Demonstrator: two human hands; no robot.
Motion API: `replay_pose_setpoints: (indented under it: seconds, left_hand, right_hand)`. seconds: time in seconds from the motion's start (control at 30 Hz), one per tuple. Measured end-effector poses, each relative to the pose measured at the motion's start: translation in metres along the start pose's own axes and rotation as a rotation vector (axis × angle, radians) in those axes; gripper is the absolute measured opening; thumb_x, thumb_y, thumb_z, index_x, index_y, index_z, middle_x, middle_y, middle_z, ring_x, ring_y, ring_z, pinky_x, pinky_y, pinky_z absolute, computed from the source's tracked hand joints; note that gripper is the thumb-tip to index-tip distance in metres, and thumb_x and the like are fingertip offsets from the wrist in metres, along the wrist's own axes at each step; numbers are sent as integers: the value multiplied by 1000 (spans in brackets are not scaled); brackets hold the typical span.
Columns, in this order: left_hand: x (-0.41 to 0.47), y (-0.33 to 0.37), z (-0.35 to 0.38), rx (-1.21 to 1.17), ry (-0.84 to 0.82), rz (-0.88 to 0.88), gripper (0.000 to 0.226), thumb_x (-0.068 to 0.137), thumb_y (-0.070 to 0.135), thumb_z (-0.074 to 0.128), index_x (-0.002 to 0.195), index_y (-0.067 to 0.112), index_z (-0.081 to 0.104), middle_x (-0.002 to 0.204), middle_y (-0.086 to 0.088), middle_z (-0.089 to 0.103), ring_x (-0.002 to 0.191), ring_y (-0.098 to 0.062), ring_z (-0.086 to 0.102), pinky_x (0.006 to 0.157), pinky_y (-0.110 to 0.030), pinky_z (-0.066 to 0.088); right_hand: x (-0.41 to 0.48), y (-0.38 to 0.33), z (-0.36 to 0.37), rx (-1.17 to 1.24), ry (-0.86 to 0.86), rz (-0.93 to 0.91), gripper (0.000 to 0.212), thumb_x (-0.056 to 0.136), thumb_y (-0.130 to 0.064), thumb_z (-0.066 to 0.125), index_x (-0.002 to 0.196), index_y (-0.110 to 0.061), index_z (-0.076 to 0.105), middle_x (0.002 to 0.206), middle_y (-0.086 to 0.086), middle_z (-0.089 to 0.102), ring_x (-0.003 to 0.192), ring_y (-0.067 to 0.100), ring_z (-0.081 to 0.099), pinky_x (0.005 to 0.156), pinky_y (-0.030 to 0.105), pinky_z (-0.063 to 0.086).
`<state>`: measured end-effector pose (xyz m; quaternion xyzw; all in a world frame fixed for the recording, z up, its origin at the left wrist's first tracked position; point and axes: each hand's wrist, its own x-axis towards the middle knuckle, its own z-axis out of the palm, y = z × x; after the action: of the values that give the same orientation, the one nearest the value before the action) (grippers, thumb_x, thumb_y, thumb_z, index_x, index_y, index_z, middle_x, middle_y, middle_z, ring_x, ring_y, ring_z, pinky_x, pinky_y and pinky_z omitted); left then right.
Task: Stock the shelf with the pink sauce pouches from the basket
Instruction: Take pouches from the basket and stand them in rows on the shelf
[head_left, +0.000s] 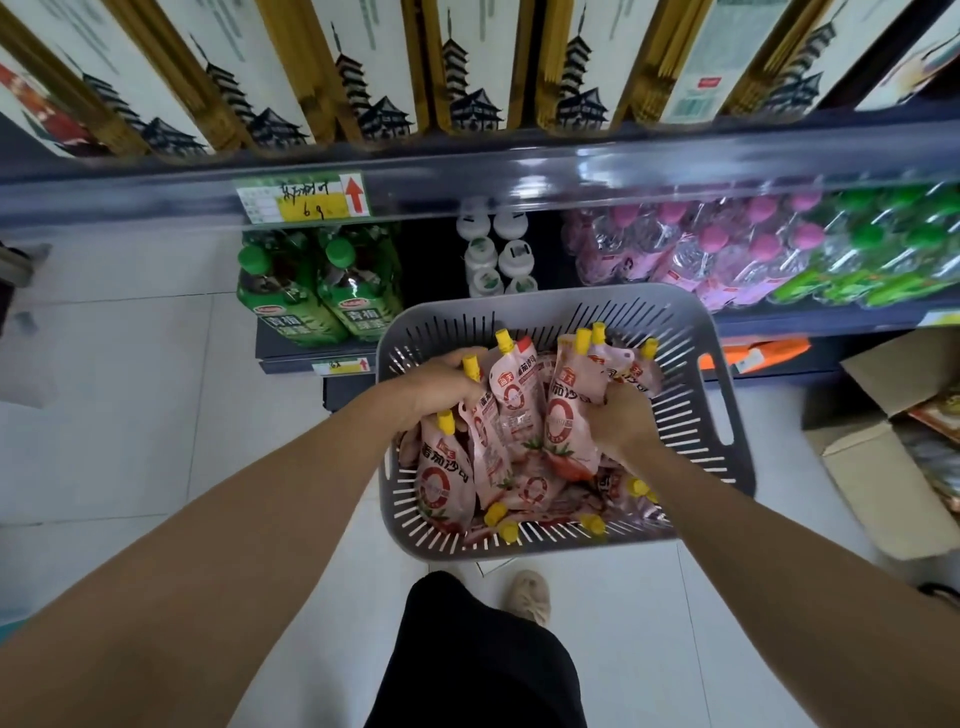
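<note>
Green bottles (317, 291) stand on the low shelf at left. The left hand (441, 384) curls tightly round a bunch of pink pouches (511, 400) just under their yellow caps. These are partly raised inside the grey basket (545, 301), where more pouches lie loose. The right hand (623, 421) clamps on another bunch (569, 415) beside them. The basket sits on the floor before the shelf (571, 171). A cardboard box (878, 467) lies at right.

you face a shelf (623, 171) across the upper frame carrying noodle packs (467, 67); below, centre left, green bottles (317, 291) stand.
</note>
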<state>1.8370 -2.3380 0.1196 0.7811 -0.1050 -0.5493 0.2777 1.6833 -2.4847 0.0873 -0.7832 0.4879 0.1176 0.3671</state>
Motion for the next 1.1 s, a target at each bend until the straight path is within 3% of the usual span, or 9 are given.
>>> replay_pose_setpoints:
  seconds: [0.07, 0.2, 0.3, 0.4, 0.47, 0.67, 0.87, 1.0, 1.1]
  left_hand:
    - [-3, 2, 1, 15, -27, 2, 54, 73, 5, 56, 118, 35, 56, 102, -4, 69, 90, -24, 67, 78, -41, 57]
    - [-7, 8, -7, 37, -153, -2, 45, 77, -2, 47, 121, 9, 52, 116, -21, 64, 83, -30, 67, 61, -35, 52]
    - [-1, 8, -11, 213, -63, 15, 58, 76, -10, 46, 126, 20, 53, 117, -13, 60, 84, -27, 64, 54, -28, 54]
    - [8, 4, -4, 469, 74, 154, 50, 80, -3, 61, 126, 15, 53, 129, -9, 40, 114, -27, 48, 85, -26, 47]
    - [12, 2, 2, 523, 134, 259, 41, 77, -7, 62, 116, 6, 58, 128, -9, 40, 119, -26, 43, 98, -28, 37]
    - [-9, 17, 6, 564, 97, 457, 17, 71, 7, 74, 69, 13, 59, 75, -2, 61, 80, -25, 60, 65, -28, 40]
    - [-62, 48, -8, 222, 88, 489, 10, 78, 0, 68, 82, -4, 60, 77, -8, 57, 77, -15, 51, 71, -30, 39]
    - [-118, 83, -31, 88, 213, 525, 26, 78, -3, 68, 63, 10, 51, 54, 9, 54, 53, 0, 47, 50, -6, 34]
    - [-165, 113, -43, 31, 265, 567, 29, 80, 2, 68, 62, 16, 50, 42, 15, 53, 42, 6, 47, 40, -3, 32]
  right_hand:
    - [-1, 3, -6, 181, 9, 71, 21, 88, -12, 57, 97, 5, 66, 93, 19, 67, 86, 32, 62, 67, 35, 48]
    - [-6, 2, -14, 386, -7, 165, 19, 87, -9, 60, 101, 4, 63, 104, 23, 67, 99, 38, 62, 88, 53, 50]
    - [-9, 0, -15, 461, -29, 183, 10, 86, -5, 60, 95, -1, 63, 107, 26, 66, 96, 36, 62, 88, 48, 52]
    - [-12, -1, -15, 518, -39, 182, 10, 86, -5, 61, 95, -7, 63, 108, 22, 67, 101, 36, 62, 90, 49, 51]
    - [-15, -1, -16, 544, -45, 175, 14, 86, -5, 61, 100, -6, 63, 109, 21, 67, 104, 37, 61, 93, 52, 48]
    - [-28, -11, -34, 560, 2, 74, 23, 88, -4, 59, 111, 0, 61, 108, 20, 65, 105, 38, 60, 94, 52, 46]
    - [-61, -29, -78, 693, 60, -20, 25, 87, -3, 58, 112, -5, 64, 102, 11, 66, 104, 31, 61, 92, 42, 47]
    - [-93, -51, -122, 819, 108, -115, 21, 89, -2, 56, 105, -14, 63, 91, -1, 66, 91, 18, 57, 86, 33, 44]
    - [-121, -73, -159, 914, 112, -208, 20, 89, 2, 52, 97, -13, 63, 84, -3, 66, 80, 13, 63, 78, 27, 50]
